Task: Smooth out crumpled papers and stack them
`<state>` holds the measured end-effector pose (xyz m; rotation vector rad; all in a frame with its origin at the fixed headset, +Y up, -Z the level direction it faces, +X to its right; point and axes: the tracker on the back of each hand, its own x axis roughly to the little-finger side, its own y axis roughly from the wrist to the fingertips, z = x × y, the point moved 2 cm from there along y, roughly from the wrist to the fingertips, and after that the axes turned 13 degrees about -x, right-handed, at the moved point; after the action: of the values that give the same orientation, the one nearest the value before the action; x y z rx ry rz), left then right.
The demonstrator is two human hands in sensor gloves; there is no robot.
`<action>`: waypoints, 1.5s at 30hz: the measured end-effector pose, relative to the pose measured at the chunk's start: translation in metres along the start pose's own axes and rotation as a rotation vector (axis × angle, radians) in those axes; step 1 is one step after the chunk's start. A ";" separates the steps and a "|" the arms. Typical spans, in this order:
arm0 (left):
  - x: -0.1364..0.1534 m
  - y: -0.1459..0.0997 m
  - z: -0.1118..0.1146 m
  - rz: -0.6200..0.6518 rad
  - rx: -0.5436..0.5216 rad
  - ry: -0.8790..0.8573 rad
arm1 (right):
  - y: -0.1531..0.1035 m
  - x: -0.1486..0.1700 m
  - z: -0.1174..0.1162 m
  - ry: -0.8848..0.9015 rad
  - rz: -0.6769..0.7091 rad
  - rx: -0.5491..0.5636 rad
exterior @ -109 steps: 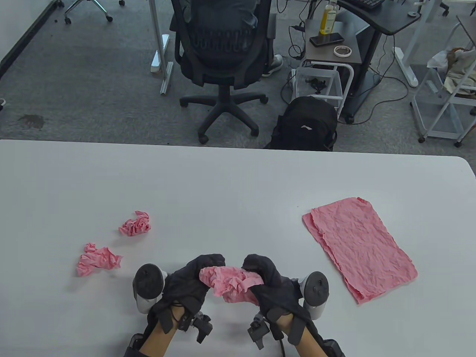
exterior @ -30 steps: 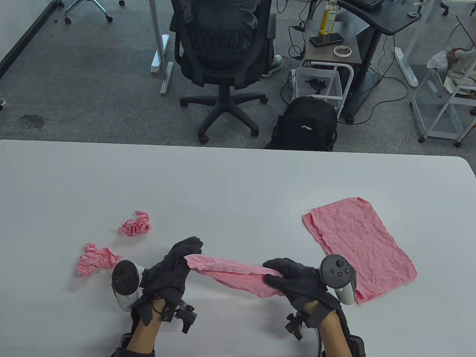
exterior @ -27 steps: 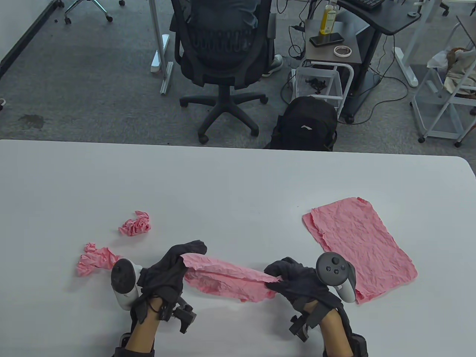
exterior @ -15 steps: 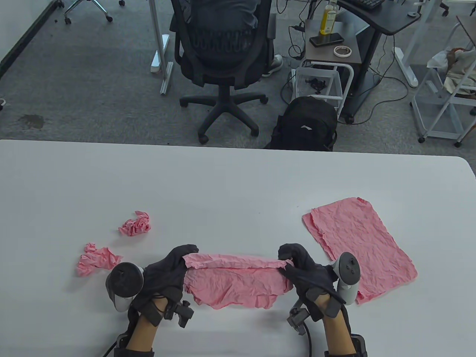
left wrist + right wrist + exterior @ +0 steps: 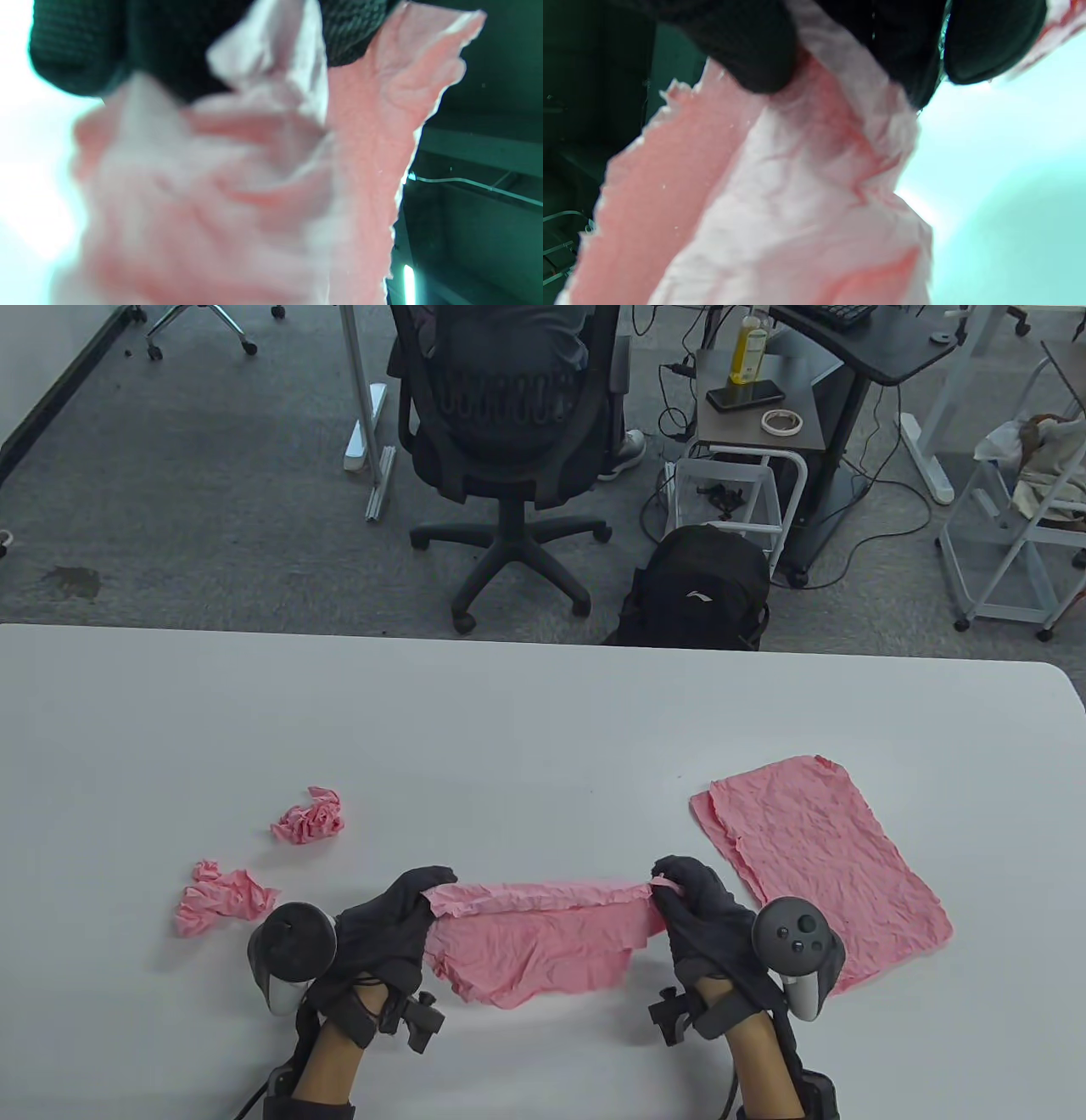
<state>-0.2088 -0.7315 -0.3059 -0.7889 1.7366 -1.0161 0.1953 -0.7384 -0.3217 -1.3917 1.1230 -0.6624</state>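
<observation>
1. Two gloved hands at the near edge: left hand [image 5: 386, 929] and right hand [image 5: 708, 920] each pinch one end of one pink sheet [image 5: 534, 937], fingers clamped on its top edge, a tracker on the back of each.
2. The sheet is stretched between the hands, its lower part hanging wrinkled toward the table [image 5: 509, 712].
3. Wrist views: blurry pink paper under dark fingers [image 5: 755, 55]; nothing readable.
4. Two crumpled pink balls at left: the near ball [image 5: 221, 897] just beside the left tracker, the far ball [image 5: 310, 816] close behind it.
5. Right: flattened stack [image 5: 819, 869], two offset pink layers visible.
6. Far, on the floor: one black backpack [image 5: 700, 589] with a white swoosh-like logo, no legible text; one office chair [image 5: 509, 432].
</observation>
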 end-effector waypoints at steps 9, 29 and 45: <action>0.010 0.000 0.003 -0.067 0.026 -0.043 | 0.010 0.017 -0.029 0.759 0.116 -0.203; 0.030 0.000 -0.002 -0.205 0.150 0.419 | 0.008 0.022 -0.019 0.076 -0.150 -0.119; 0.015 -0.024 0.079 0.086 0.816 0.866 | 0.011 0.007 -0.038 -0.395 -0.201 -0.311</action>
<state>-0.1388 -0.7775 -0.3074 0.3079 1.7292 -1.9908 0.1614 -0.7590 -0.3271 -1.8250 0.7975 -0.3355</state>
